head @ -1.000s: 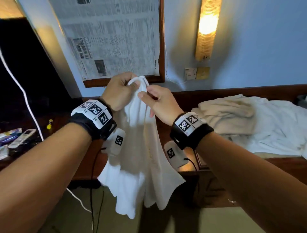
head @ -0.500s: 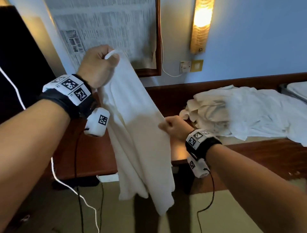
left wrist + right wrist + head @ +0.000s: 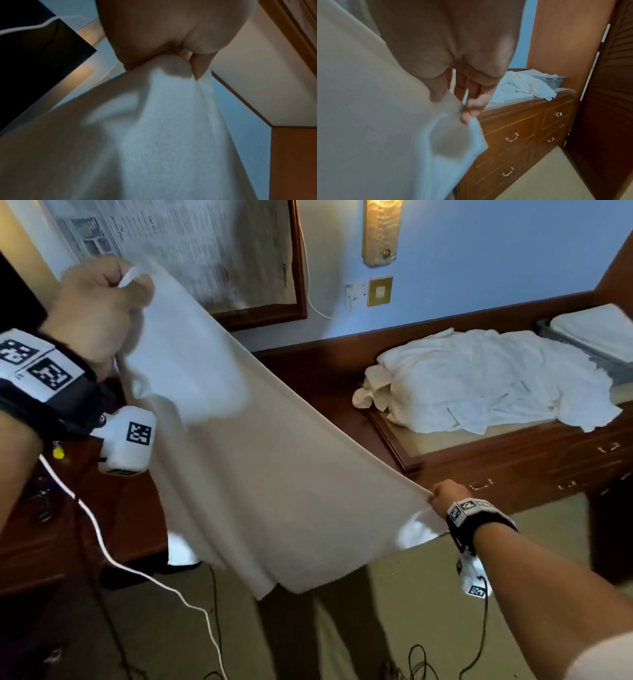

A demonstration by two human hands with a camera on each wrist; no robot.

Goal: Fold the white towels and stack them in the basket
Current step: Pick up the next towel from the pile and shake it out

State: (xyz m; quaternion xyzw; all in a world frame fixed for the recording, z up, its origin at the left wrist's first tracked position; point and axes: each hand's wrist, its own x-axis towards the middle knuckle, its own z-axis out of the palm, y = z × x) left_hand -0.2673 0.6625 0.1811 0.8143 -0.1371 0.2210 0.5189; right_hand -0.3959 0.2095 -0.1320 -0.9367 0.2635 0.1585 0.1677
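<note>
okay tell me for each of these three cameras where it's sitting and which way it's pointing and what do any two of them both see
Head: worn on the head, looking forward and down; both forearms, left hand and right hand stretching the towel.
Left wrist: beneath the left hand, looking up along it toward the ceiling.
Right wrist: behind the right hand, looking toward the wooden dresser.
Shared: head and right wrist both show the pile of unfolded towels.

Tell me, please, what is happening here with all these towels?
A person is holding one white towel spread in the air, the left hand gripping a raised corner and the right hand pinching a lower one. A pile of unfolded towels lies on the wooden dresser, with a folded stack behind it.
</note>
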